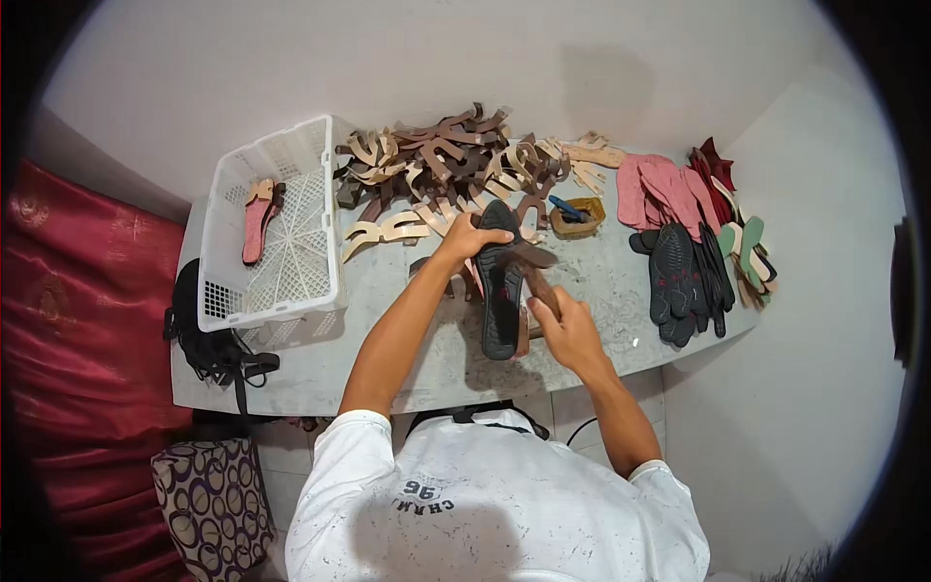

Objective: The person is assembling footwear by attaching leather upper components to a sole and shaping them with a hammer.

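My left hand [465, 239] grips a black shoe sole [499, 315] near its far end, thumb across the treaded face. The sole stands lengthwise toward me above the table, with its tread up. In my right hand [574, 336] is a hammer [543, 291], fingers closed round the wooden handle. The slightly blurred hammer head lies over the sole's right edge; whether they touch I cannot tell. Beneath the sole, pinkish and brown parts show only in part. Just beyond my left hand lies a heap of brown and cream strap pieces [451, 155].
A white plastic basket [335, 228] at left holds a pink-and-tan sandal [260, 221]. Right of the straps sits a small tub [579, 229] with a blue-handled tool. Black soles [674, 276] and pink sole pieces [655, 189] are piled at right. A black bag [208, 335] lies by the table's left edge.
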Available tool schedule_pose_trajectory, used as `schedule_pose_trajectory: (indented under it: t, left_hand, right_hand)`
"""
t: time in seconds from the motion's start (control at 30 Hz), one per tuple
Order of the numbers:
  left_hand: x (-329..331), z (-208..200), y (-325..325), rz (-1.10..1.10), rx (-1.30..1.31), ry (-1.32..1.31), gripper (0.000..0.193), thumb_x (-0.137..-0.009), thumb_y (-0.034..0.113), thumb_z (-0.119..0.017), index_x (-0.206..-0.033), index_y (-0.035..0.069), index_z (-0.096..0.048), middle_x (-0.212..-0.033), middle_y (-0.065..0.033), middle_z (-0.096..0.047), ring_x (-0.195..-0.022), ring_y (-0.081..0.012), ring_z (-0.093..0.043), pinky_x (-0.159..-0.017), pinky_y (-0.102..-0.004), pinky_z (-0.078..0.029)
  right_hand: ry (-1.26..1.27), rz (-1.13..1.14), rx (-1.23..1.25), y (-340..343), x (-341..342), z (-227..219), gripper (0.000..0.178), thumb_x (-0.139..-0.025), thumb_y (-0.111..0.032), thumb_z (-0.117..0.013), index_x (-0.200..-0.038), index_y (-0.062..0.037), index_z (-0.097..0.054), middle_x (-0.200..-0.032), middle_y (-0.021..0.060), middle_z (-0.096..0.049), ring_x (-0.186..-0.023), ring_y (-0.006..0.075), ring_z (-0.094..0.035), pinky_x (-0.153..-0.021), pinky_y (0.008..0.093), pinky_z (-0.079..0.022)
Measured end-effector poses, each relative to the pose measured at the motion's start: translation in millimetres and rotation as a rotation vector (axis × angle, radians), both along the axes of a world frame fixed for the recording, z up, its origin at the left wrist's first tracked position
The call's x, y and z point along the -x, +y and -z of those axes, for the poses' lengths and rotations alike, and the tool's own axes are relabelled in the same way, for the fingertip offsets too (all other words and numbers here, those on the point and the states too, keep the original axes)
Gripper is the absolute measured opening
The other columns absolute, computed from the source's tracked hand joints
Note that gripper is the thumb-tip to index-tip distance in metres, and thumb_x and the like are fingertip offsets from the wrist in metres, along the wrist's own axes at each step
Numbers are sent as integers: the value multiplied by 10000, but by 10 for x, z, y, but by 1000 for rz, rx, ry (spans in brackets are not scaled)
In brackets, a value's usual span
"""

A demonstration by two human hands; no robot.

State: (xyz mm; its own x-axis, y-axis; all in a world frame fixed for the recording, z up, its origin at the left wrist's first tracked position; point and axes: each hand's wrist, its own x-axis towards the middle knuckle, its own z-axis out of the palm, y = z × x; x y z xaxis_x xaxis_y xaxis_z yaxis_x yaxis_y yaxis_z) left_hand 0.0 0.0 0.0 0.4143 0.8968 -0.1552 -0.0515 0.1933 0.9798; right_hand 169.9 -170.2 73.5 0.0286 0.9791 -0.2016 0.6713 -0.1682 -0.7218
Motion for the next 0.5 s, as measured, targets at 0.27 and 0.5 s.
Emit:
schedule_pose_trajectory:
  t: [0.27, 0.5]
  left_hand:
    - [-140, 34, -351, 9, 162, -188, 323, -677, 24, -758, -974, -36, -645, -836, -98, -676, -687, -162, -649, -622, -287, -526]
    - [-72, -13, -426, 17, 149, -68, 381, -668, 45, -782, -997, -52, -617, -861, -91, -665, -720, -163, -646, -675, -289, -535]
  right_hand:
    - [115, -21, -325, -364, 4, 235, 288, -873, -239, -613, -930, 36, -546, -665, 239, -586, -608, 354, -599, -569, 413, -458]
    - [107, 7, -212, -340, 2, 0, 282, -860, -241, -624, -900, 33, -569, -695, 241, -612, -606, 372, -618, -560, 414, -461]
